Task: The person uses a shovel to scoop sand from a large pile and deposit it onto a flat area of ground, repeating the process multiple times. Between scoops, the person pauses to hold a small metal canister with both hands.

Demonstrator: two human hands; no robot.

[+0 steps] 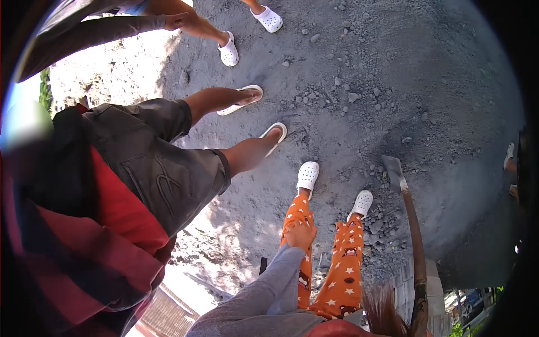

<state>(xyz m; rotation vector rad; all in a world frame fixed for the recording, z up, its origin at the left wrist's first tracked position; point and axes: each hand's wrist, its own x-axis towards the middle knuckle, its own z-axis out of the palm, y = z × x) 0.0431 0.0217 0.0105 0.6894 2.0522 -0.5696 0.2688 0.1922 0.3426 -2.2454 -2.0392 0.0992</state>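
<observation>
My left hand (301, 235) comes out of a grey sleeve at the lower middle and is closed on the thigh of my orange trousers (349, 267), bunching the cloth. The trousers carry white stars and bear faces. Below them my white clogs (308, 175) stand on grey, dusty ground. To the right of my legs a hoe (414, 230) leans, its metal blade up near the dirt and its long wooden handle running down past the bottom edge. My right hand is out of the frame. Some hair (383, 313) hangs beside the handle.
At left stands a person in dark shorts (151, 163) and flip-flops. Another person in white clogs (228, 51) stands at top left. Stones and loose rubble (352, 97) litter the grey ground (438, 67). Feet (510, 157) show at the right edge; grey blocks (437, 297) lie below.
</observation>
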